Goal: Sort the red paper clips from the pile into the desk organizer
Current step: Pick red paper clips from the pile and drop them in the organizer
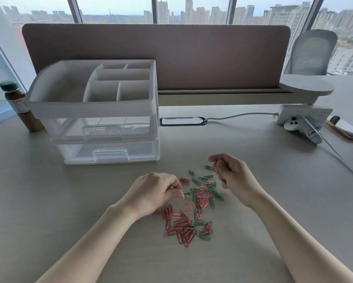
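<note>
A mixed pile of paper clips lies on the desk in front of me: dark red clips bunched at the near left, pink and green ones further back and right. The white desk organizer, with open top compartments and two clear drawers, stands at the back left. My left hand rests at the pile's left edge, with thumb and fingertips pinched on a reddish clip that lies on the desk. My right hand hovers over the pile's far right, fingers curled in, and I see no clip in it.
A brown bottle with a green cap stands left of the organizer. At the back right are a power strip, a white controller and a cable running along the desk. A partition panel closes the desk's far edge.
</note>
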`<state>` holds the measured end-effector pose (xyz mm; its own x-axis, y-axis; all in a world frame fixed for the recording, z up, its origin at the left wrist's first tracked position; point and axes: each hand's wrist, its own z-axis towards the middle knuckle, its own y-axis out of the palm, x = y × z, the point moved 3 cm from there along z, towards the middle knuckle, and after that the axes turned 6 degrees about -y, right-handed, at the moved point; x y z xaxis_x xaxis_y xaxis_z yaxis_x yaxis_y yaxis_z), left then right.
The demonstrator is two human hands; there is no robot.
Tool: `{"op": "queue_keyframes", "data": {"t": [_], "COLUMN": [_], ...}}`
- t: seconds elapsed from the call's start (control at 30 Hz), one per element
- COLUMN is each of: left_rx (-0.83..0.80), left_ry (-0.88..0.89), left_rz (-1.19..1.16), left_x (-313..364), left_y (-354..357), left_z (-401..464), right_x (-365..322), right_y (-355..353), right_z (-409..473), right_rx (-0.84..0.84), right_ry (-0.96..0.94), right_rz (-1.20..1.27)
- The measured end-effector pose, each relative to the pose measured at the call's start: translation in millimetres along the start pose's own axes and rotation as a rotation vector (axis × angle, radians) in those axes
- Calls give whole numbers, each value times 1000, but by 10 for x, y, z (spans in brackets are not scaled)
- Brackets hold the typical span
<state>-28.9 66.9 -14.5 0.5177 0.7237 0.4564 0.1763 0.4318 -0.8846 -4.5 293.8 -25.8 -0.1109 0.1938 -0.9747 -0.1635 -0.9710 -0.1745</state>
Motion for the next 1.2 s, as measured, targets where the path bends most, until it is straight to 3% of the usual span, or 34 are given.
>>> {"op": "queue_keyframes", "data": {"t": [0.2,0.53,0.67,0.77,0.87,0.97,1.2], "left_rx": [-72,-44,-114,-151,-86,-33,-203], "left_ry": [-65,-160,-232,-304,-398,-429,-509], "left_rz": [-399,-601,-1097,-1442,-1719,-1859,-1980], "left_x": [-59,-80,-74,-45,-47,-104,-138], "left_y": [2,-40,-54,-31,26,52,64], "left_z": [11,-17,-75,-153,-211,-237,-344], "right_x": [14,15,5,-10,-39,-139,-178], "right_y": [-11,15,-4,10,38,86,287], "right_z": [-76,-134,-158,-191,-244,-316,-435], "right_rx": [-64,-102,-118,-105,-95,-122,-286], "right_ry": [193,198,231,213,147,26,-91], "right_rz": [332,321,380,278,67,-183,-469]}}
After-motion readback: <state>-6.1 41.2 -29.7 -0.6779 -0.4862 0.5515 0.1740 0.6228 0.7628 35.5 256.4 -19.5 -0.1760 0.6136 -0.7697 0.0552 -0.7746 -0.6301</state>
